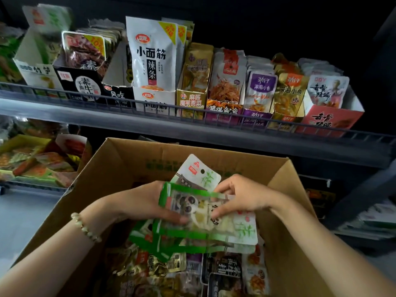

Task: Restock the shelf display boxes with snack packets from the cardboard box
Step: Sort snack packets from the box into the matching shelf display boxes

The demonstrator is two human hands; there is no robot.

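— What stood on the shelf [192,129], starting at the left?

— At ten o'clock there was a white display box [36,71] with green lettering, and a packet stood at its back. Just beside it a black display box [83,82] held dark packets. A tall white pouch [152,56] rose at twelve o'clock. From there gold, orange and purple packets ran on to a red display box [330,118] at two o'clock. All of them stood behind the wire rail [214,113].

— And the cardboard box [120,159]?

— It sat open below the shelf and filled the lower half of the view. Loose mixed packets [162,273] were piled in its bottom at six o'clock.

— What were the hands doing?

— The left hand [145,202] had a bead bracelet [85,228] on its wrist, and its forearm ran off toward eight o'clock. Its fingers were curled under a stack of green-edged snack packets [192,205], with the thumb laid across the top. The right hand [242,194], forearm toward four o'clock, pinched the same stack on its right side, fingertips bent onto the top packet.

— Where was that stack?

— It was at the centre, held above the loose packets and inside the box's walls. A white packet [199,170] stuck up behind it toward twelve o'clock.
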